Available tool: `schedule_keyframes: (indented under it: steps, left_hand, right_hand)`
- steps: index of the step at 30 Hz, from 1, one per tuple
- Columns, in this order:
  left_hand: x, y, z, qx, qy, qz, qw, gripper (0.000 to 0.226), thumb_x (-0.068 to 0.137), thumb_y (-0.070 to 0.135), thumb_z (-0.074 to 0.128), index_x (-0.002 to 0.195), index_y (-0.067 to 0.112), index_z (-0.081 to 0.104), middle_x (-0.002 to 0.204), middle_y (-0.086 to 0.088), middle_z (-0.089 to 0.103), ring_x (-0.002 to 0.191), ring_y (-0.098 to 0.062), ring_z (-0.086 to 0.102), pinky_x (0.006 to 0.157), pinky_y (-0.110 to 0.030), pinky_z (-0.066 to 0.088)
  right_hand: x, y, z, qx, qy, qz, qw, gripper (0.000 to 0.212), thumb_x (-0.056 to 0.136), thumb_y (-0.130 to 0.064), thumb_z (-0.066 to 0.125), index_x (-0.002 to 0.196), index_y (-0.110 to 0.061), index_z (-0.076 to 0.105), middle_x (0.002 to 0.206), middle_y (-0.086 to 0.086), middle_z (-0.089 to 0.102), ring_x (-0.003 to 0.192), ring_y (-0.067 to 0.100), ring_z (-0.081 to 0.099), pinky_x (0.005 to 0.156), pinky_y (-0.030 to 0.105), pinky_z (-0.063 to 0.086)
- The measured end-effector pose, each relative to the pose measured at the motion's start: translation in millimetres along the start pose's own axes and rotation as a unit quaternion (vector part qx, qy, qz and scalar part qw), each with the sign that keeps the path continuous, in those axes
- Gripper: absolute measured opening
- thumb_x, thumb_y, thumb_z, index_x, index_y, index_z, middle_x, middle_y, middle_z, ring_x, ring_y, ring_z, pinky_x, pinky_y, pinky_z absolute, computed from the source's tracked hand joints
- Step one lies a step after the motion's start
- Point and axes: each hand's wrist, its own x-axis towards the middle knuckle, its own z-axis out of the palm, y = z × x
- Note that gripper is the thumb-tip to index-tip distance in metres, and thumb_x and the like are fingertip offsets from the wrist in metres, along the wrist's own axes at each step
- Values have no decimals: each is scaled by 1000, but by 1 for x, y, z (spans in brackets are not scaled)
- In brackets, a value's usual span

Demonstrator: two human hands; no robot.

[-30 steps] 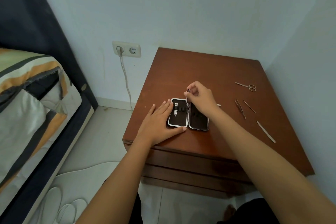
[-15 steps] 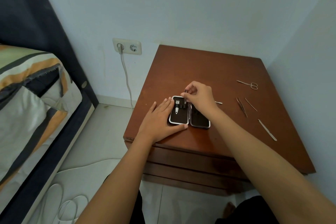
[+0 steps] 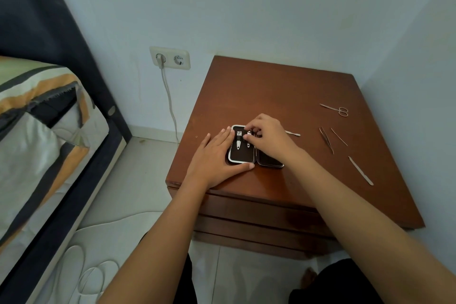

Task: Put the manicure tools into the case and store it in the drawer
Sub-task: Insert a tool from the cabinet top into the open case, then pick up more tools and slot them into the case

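An open black manicure case (image 3: 240, 157) with a silver rim lies on the brown nightstand (image 3: 266, 91). Its left half holds a nail clipper (image 3: 238, 142) and a second small tool (image 3: 249, 143). My left hand (image 3: 217, 155) lies flat on the table, fingers pressing the case's left edge. My right hand (image 3: 267, 137) hovers over the case, fingertips pinched on that small tool at the top of the left half. Loose on the table to the right lie scissors (image 3: 336, 109), tweezers (image 3: 326, 139), a thin pick (image 3: 339, 136), a nail file (image 3: 360, 171) and a pusher (image 3: 293, 133).
Closed drawer fronts (image 3: 246, 219) run below the tabletop's front edge. A wall socket (image 3: 170, 58) with a plugged cable is left of the nightstand. A bed (image 3: 37, 131) with a striped blanket stands at left. Walls close the back and right side.
My right hand has lowered the thin tool from upright above the case hinge down into the case's left half. My left hand has stayed on the case edge.
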Motion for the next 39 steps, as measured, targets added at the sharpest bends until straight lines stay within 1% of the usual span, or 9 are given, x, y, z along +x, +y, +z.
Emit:
schedule_keyframes:
  steps: [4, 8, 13, 16, 21, 25, 28, 31, 39]
  left_hand:
    - [0, 0, 1, -1, 7, -2, 1000, 102, 73, 78, 45, 150, 20, 14, 158, 6, 12, 144, -3, 7, 118, -33, 1]
    - [0, 0, 0, -6, 9, -1, 1000, 103, 70, 80, 43, 150, 22, 15, 158, 7, 13, 143, -3, 8, 117, -31, 0]
    - [1, -2, 1, 2, 10, -2, 1000, 104, 68, 83, 41, 150, 24, 14, 158, 10, 13, 143, -1, 8, 115, -27, -3]
    - [2, -3, 1, 2, 10, -4, 1000, 105, 66, 84, 37, 150, 26, 14, 157, 11, 13, 143, 0, 9, 115, -26, -3]
    - [2, 0, -1, -4, 22, -6, 1000, 107, 63, 84, 37, 149, 25, 18, 156, 10, 17, 142, -1, 13, 114, -24, -2]
    - [2, 1, -2, 2, 19, -10, 1000, 106, 63, 84, 38, 149, 26, 18, 156, 12, 17, 141, 1, 13, 113, -23, -3]
    - [1, 2, -2, 4, 17, -12, 1000, 106, 63, 84, 38, 149, 26, 18, 156, 12, 18, 141, 0, 13, 113, -23, -3]
    - [1, 3, -3, 2, 17, -15, 1000, 106, 62, 85, 38, 149, 26, 20, 156, 12, 19, 141, 1, 14, 113, -23, -2]
    - [2, 2, -3, 9, 11, -19, 1000, 107, 62, 86, 37, 149, 26, 18, 156, 11, 18, 142, -1, 13, 113, -24, -3]
  right_hand:
    - [-11, 2, -2, -5, -9, -34, 999, 22, 80, -16, 68, 102, -10, 69, 106, 6, 61, 91, 20, 58, 87, 38, 50]
    - [-10, 13, -20, -20, -10, -47, 999, 27, 84, -20, 64, 109, -12, 66, 112, 6, 62, 106, 20, 56, 96, 32, 43]
    - [-1, 78, -73, -29, 123, 95, 987, 35, 87, -22, 61, 118, -7, 58, 125, 16, 55, 119, 29, 49, 102, 33, 35]
    - [-1, 125, -95, -52, 130, 199, 970, 50, 88, -29, 58, 131, -7, 46, 139, 16, 43, 130, 30, 39, 109, 38, 29]
    - [-5, 163, -112, -86, 77, 240, 964, 49, 95, -26, 45, 139, -6, 36, 151, 15, 32, 140, 29, 27, 115, 37, 18]
    - [-10, 165, -108, -73, 146, 216, 963, 35, 93, -14, 48, 125, -1, 54, 137, 19, 50, 129, 32, 43, 111, 35, 28]
    - [-15, 163, -108, -58, 208, 214, 953, 22, 87, -11, 58, 103, 1, 67, 113, 22, 63, 105, 34, 56, 93, 34, 41]
    - [-21, 159, -110, -8, 227, 245, 942, 14, 83, -11, 65, 92, -3, 72, 98, 19, 68, 83, 24, 56, 78, 29, 42]
    - [-28, 161, -119, 40, 188, 287, 938, 12, 81, -10, 66, 92, -8, 72, 96, 18, 70, 82, 21, 57, 78, 27, 44]
